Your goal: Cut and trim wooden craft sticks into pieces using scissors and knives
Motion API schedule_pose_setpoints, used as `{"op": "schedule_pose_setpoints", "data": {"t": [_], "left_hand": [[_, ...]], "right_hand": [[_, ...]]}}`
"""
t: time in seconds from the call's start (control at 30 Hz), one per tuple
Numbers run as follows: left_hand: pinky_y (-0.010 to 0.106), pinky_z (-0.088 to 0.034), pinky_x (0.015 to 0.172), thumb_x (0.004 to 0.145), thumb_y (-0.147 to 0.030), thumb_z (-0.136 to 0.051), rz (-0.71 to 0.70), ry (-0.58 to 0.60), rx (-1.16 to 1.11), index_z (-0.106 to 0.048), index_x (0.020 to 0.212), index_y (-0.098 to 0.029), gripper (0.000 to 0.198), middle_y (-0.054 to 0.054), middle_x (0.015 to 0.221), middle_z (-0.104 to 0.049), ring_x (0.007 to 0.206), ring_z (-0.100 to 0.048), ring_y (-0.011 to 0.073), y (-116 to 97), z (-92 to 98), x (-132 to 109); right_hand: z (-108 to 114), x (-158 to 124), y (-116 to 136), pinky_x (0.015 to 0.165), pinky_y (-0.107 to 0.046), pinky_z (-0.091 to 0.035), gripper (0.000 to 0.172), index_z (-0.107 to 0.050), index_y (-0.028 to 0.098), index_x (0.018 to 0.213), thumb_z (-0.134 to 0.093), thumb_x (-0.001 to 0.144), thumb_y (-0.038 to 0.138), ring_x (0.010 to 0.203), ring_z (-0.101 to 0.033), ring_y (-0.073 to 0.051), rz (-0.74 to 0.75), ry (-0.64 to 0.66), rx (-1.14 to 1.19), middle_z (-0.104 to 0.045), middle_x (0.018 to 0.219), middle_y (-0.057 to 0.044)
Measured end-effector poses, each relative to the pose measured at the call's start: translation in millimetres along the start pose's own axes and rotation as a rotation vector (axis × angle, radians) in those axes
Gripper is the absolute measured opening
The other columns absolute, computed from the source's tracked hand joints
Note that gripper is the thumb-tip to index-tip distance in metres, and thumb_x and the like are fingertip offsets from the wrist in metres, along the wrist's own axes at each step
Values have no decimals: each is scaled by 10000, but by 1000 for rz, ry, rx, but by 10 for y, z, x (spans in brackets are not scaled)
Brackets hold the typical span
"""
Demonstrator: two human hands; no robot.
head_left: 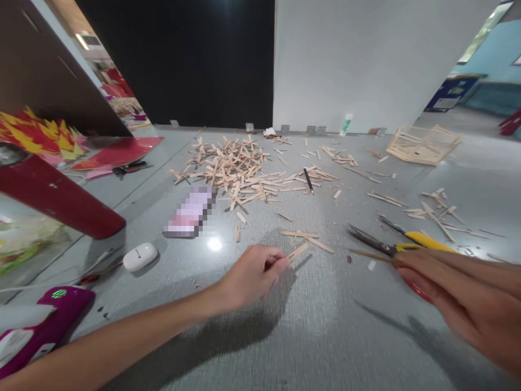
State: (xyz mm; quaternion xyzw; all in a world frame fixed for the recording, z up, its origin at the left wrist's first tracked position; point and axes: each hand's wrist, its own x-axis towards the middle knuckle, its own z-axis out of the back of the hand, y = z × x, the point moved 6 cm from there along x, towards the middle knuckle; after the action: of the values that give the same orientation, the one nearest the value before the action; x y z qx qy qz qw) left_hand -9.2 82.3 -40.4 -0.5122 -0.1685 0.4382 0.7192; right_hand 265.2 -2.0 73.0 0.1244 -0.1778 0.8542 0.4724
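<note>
My left hand (260,274) is closed, pinching one end of a short wooden stick (299,252) between thumb and fingertips. Two more sticks (319,243) lie crossed just beyond it. At the right, my right hand (459,298) is wrapped round scissors, whose dark blades (372,239) point left and whose yellow and red handle is partly covered by the fingers. A thin wooden piece (372,254) sticks out beside the blades at the fingertips. Just behind lies a yellow-handled tool (427,240), its far end hidden by the hand.
A heap of wooden sticks (236,163) lies at the back, with a black pen (308,180) beside it. A blurred phone (191,212), white case (140,256), purple tool (67,309) and red tube (61,195) are left. A stick frame (423,145) stands back right.
</note>
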Motion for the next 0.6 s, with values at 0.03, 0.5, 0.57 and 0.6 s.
{"op": "schedule_pose_setpoints", "data": {"t": [0.03, 0.5, 0.57, 0.6], "left_hand": [[265, -392, 547, 1110, -451, -487, 9, 31, -92, -653, 951, -199, 341, -53, 589, -533, 489, -476, 132, -39, -33, -28], [213, -272, 480, 1099, -433, -587, -56, 55, -390, -693, 953, -184, 308, -90, 588, -417, 501, -333, 83, -662, 39, -425], [223, -265, 495, 1080, -427, -600, -45, 27, -314, -719, 909, -185, 320, -69, 637, -409, 553, -336, 97, -696, 92, -447], [228, -268, 500, 1074, -428, -603, -38, 18, -279, -728, 897, -186, 325, -61, 649, -415, 568, -344, 103, -706, 109, -455]], "right_hand": [[-8, 29, 43, 638, -366, -640, 281, -743, 288, 1178, -478, 1108, 224, 791, -845, -273, 30, 5, 53, -882, 1073, -56], [-29, 157, 425, 692, -237, -641, 203, -664, 309, 1223, -523, 1121, 205, 728, -827, -188, -46, -124, 333, -855, 980, 25], [11, 84, 410, 715, -282, -653, 290, -681, 331, 1340, -542, 1120, 202, 768, -837, -220, 7, -147, 257, -869, 1021, 10], [21, 37, 400, 753, -306, -664, 385, -656, 346, 1461, -549, 1122, 199, 813, -845, -238, 34, -146, 209, -874, 1060, 0]]}}
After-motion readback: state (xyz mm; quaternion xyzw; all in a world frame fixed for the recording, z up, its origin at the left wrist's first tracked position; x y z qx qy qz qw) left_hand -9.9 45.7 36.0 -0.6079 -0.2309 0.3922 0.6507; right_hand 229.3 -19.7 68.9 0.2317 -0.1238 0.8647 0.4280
